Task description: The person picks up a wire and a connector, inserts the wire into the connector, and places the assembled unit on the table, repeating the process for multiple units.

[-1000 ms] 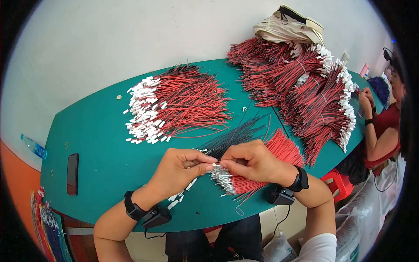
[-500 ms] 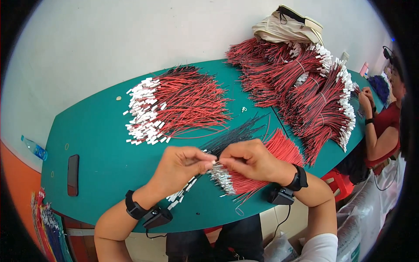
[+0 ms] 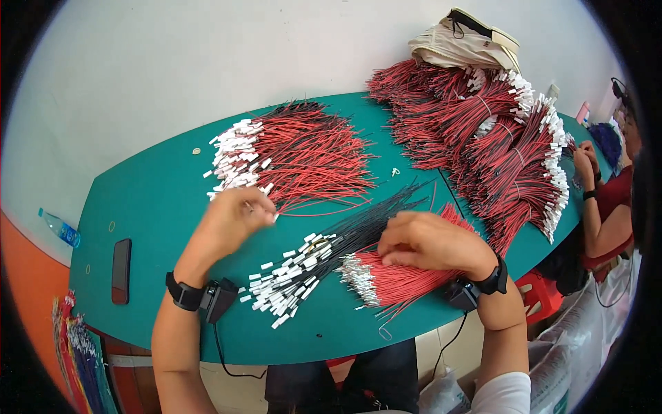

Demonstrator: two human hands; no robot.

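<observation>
My left hand [image 3: 238,215], smeared by motion, is at the lower edge of a pile of red-and-black wire leads [image 3: 310,159] with white connectors. A small white piece shows at its fingertips; whether it is gripped cannot be made out. Over a bundle of red wires [image 3: 407,279] with silvery terminal ends hovers my right hand [image 3: 434,243], its fingers loosely bent and thumb apart, with nothing visible in them. Between the hands lies a fan of black wires [image 3: 358,224], their white connectors [image 3: 289,272] pointing toward the lower left.
Tied bundles of red-and-black leads [image 3: 476,131] are heaped at the back right, a cream bag [image 3: 462,45] on top. A phone [image 3: 121,271] and a plastic bottle [image 3: 59,228] are at the left of the green table [image 3: 179,276]. A co-worker [image 3: 607,200] sits at the right.
My hands, which met over the black wires with a small white connector between them, have parted. The left moved up and left to the pile; the right moved right over the red wires.
</observation>
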